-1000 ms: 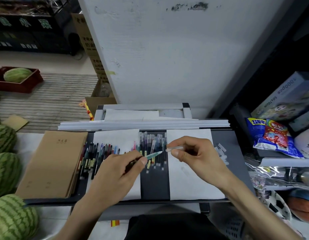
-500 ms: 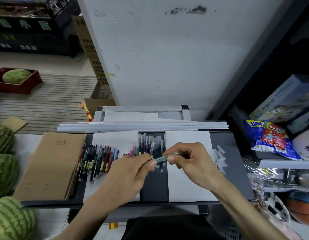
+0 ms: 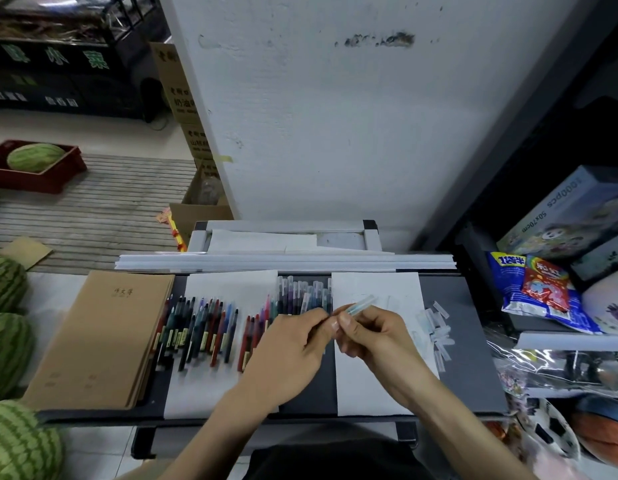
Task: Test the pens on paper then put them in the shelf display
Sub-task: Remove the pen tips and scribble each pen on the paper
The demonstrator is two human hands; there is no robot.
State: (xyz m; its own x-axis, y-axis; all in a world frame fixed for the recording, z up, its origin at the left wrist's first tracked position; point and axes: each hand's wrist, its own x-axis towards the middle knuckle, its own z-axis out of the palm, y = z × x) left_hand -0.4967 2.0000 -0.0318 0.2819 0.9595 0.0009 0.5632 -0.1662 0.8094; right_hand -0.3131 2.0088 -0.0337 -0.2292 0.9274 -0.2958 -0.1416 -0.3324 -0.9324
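The pen (image 3: 361, 304) being handled is held between both hands, above the right sheet of paper (image 3: 356, 389). The left hand (image 3: 290, 344) pinches its dark end and the right hand (image 3: 373, 334) grips its clear end, seemingly capping or uncapping it. A row of pens (image 3: 200, 327) lies on the left sheet, capped pens (image 3: 300, 296) lie between the sheets, and loose caps (image 3: 437, 330) lie to the right. Judging by this, testing is under way and shelving has not begun.

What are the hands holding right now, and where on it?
One pen, between both hands. The right hand pinches it just below its clear, protruding end. The left hand pinches the other end, which is mostly hidden.
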